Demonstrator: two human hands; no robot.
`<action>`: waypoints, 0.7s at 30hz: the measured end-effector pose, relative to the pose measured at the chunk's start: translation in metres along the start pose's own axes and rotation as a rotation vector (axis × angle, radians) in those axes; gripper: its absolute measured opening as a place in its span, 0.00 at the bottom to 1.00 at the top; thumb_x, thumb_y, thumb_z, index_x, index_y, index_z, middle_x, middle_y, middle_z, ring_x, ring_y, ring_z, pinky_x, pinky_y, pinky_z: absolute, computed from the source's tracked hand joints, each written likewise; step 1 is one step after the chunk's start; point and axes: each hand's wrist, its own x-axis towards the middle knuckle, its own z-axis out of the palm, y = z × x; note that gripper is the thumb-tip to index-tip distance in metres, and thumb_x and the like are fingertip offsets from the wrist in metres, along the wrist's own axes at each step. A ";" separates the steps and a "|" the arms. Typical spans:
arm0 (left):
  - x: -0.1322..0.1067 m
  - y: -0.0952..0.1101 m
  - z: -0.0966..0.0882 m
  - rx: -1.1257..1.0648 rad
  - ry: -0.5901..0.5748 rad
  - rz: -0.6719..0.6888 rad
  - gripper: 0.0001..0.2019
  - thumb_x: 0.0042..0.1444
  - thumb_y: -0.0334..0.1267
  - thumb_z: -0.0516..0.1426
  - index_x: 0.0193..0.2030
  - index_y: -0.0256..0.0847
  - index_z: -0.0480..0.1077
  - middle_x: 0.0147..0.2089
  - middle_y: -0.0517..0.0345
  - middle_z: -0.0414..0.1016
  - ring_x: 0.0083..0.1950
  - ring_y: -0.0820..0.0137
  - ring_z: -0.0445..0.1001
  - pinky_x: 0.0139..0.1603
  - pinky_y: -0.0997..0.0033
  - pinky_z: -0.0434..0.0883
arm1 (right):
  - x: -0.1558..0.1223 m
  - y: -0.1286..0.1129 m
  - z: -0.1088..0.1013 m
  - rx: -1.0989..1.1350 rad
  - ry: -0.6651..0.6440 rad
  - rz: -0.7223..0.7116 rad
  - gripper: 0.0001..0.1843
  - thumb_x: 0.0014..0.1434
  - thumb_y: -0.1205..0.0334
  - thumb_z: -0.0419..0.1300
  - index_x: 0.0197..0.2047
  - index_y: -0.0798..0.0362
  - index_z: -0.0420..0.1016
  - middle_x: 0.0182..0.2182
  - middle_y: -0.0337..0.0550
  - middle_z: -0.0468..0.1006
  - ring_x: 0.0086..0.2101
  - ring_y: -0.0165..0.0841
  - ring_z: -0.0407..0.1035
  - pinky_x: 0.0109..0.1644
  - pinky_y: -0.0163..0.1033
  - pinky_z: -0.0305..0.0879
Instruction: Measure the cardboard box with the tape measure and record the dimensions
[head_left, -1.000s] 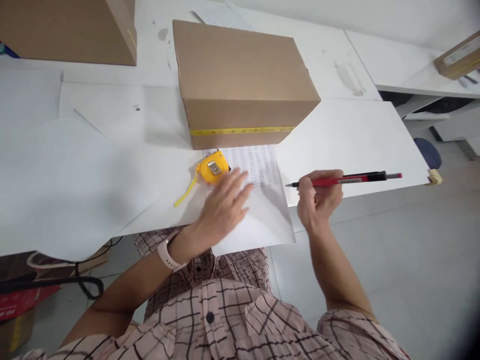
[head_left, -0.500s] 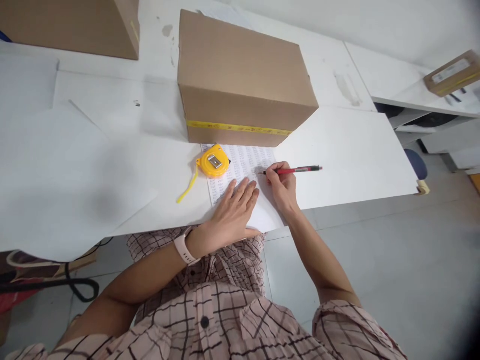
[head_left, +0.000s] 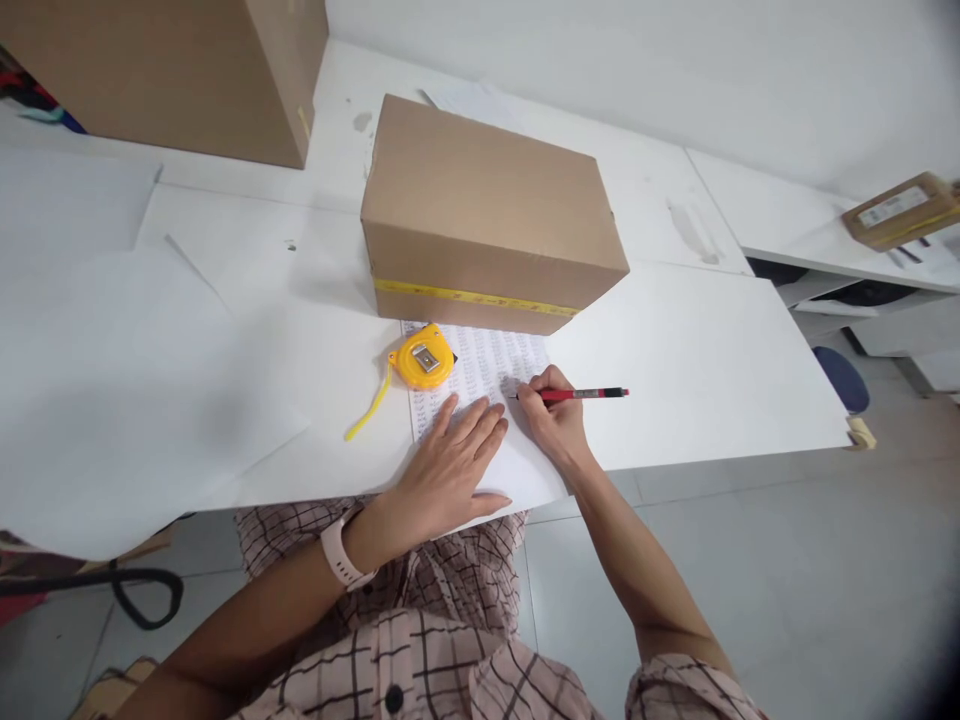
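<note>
My left hand (head_left: 454,465) lies flat with fingers spread on a sheet of paper (head_left: 525,465) at the table's front edge. Rows of small writing cover the upper part of the sheet. In my right hand (head_left: 559,425) is a red and black pen (head_left: 592,394), its tip down at the written rows. A yellow tape measure (head_left: 424,357) with a yellow wrist strap rests on the sheet's left edge, just beyond my left fingers. Behind it stands a closed cardboard box (head_left: 487,215) with yellow tape along its lower side, covering the paper's far end.
A larger cardboard box (head_left: 165,80) stands at the back left of the white table (head_left: 712,370). A small labelled box (head_left: 900,212) sits on another surface at the far right. A dark blue stool seat (head_left: 841,379) is beyond the table's right end. A black cable (head_left: 142,580) loops at lower left.
The whole view has shifted, so the table and boxes appear lower. My right hand with the pen has moved slightly left over the sheet. My left hand stays flat on the paper.
</note>
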 end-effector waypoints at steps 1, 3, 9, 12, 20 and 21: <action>0.000 0.000 0.000 -0.001 0.007 0.002 0.42 0.64 0.63 0.54 0.71 0.29 0.58 0.76 0.40 0.56 0.78 0.51 0.51 0.78 0.44 0.34 | 0.000 -0.001 0.000 -0.001 -0.008 0.001 0.14 0.59 0.61 0.61 0.26 0.49 0.60 0.21 0.31 0.60 0.25 0.28 0.55 0.30 0.37 0.55; 0.000 0.000 -0.001 -0.002 0.014 0.004 0.41 0.64 0.63 0.54 0.71 0.29 0.59 0.76 0.40 0.57 0.78 0.51 0.51 0.78 0.44 0.34 | 0.001 -0.003 0.000 -0.004 -0.019 0.010 0.15 0.59 0.60 0.61 0.26 0.49 0.60 0.21 0.31 0.60 0.24 0.28 0.55 0.29 0.37 0.54; 0.001 0.000 -0.002 -0.017 -0.006 -0.001 0.41 0.64 0.62 0.55 0.71 0.29 0.59 0.76 0.40 0.57 0.77 0.51 0.52 0.78 0.42 0.38 | 0.000 -0.005 0.001 -0.016 -0.029 0.017 0.15 0.59 0.59 0.62 0.26 0.48 0.60 0.20 0.31 0.59 0.23 0.28 0.54 0.27 0.36 0.53; 0.001 0.000 -0.003 -0.016 -0.013 -0.002 0.41 0.64 0.62 0.55 0.72 0.29 0.58 0.76 0.40 0.56 0.78 0.50 0.51 0.78 0.41 0.38 | 0.000 -0.005 0.002 -0.023 -0.028 0.011 0.16 0.59 0.58 0.63 0.25 0.48 0.60 0.20 0.31 0.59 0.23 0.27 0.54 0.27 0.36 0.53; 0.001 0.001 -0.002 -0.018 -0.007 -0.007 0.40 0.64 0.62 0.55 0.72 0.30 0.59 0.76 0.41 0.57 0.78 0.52 0.50 0.78 0.43 0.35 | 0.000 -0.004 0.001 -0.029 -0.005 0.026 0.15 0.59 0.60 0.62 0.25 0.48 0.60 0.21 0.31 0.60 0.24 0.27 0.55 0.28 0.36 0.54; 0.001 0.001 -0.002 -0.018 -0.005 -0.006 0.40 0.64 0.62 0.55 0.71 0.30 0.59 0.76 0.41 0.57 0.78 0.52 0.51 0.78 0.44 0.34 | 0.000 -0.004 0.001 -0.025 -0.005 0.023 0.15 0.59 0.60 0.62 0.25 0.48 0.60 0.21 0.31 0.60 0.24 0.27 0.55 0.28 0.36 0.54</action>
